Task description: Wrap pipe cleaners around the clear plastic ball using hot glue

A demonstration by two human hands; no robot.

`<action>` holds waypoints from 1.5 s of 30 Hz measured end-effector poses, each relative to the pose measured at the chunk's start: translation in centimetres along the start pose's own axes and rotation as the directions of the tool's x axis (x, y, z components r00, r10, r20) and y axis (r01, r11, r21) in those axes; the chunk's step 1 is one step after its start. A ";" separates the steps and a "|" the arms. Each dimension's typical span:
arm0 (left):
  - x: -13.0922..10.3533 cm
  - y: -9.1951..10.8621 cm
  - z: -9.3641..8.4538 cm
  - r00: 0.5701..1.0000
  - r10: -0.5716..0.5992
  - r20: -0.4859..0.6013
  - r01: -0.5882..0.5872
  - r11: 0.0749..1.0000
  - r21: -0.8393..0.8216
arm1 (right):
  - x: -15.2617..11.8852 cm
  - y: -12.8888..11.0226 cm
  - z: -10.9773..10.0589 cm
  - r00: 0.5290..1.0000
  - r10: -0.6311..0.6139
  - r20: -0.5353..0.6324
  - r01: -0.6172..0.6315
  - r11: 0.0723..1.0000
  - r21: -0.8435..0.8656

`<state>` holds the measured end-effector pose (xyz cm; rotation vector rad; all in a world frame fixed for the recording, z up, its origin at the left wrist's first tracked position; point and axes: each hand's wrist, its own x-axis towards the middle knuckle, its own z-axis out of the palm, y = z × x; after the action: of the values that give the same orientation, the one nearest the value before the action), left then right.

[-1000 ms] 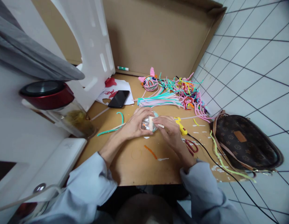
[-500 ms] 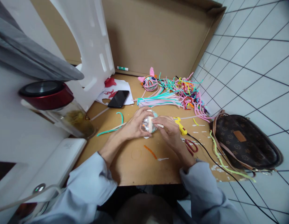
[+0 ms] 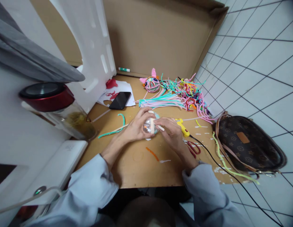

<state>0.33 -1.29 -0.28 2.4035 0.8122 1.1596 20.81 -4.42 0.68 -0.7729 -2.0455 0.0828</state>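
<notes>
My left hand [image 3: 137,126] is wrapped round a clear plastic ball [image 3: 146,126] from its left side. A cream pipe cleaner [image 3: 152,126] runs over the ball's near face. My right hand [image 3: 172,130] is closed at the ball's right side, its fingers pinching the same cream strip, whose loose end sticks out below the fingertips. Just right of that hand lies a yellow glue gun [image 3: 183,128] with a black cord. Scissors with red handles [image 3: 195,148] rest partly hidden by the right wrist. An orange pipe cleaner piece [image 3: 152,154] lies in front of the ball.
Behind my hands are a bundle of pipe cleaners [image 3: 160,101], a tangled heap of them [image 3: 189,90] and a decorated ball with pink ears [image 3: 152,84]. A phone [image 3: 120,100] and a glass bottle [image 3: 77,121] stand left; a brown bag [image 3: 250,145] sits right.
The loose end of the cream pipe cleaner has tilted slightly downward, with a tiny shift of my right fingers. My left hand still holds the ball in the same spot.
</notes>
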 end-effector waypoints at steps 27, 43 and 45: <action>-0.1 1.2 0.0 0.999 0.045 0.012 -0.044 0.999 -0.031 | 0.0 -0.6 -0.3 0.939 0.270 -0.215 -0.275 0.962 0.008; -0.2 1.8 0.6 0.986 0.158 0.058 -0.157 0.987 -0.028 | -0.1 -0.5 -0.2 0.945 0.308 -0.104 -0.317 0.945 -0.081; -0.2 1.9 0.6 0.986 0.157 0.061 -0.156 0.988 -0.019 | -0.1 -0.5 -0.1 0.945 0.301 -0.126 -0.313 0.946 -0.084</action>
<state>1.38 -2.95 0.29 2.5159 0.6021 1.1364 20.69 -4.89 0.82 -1.1337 -1.8210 0.1079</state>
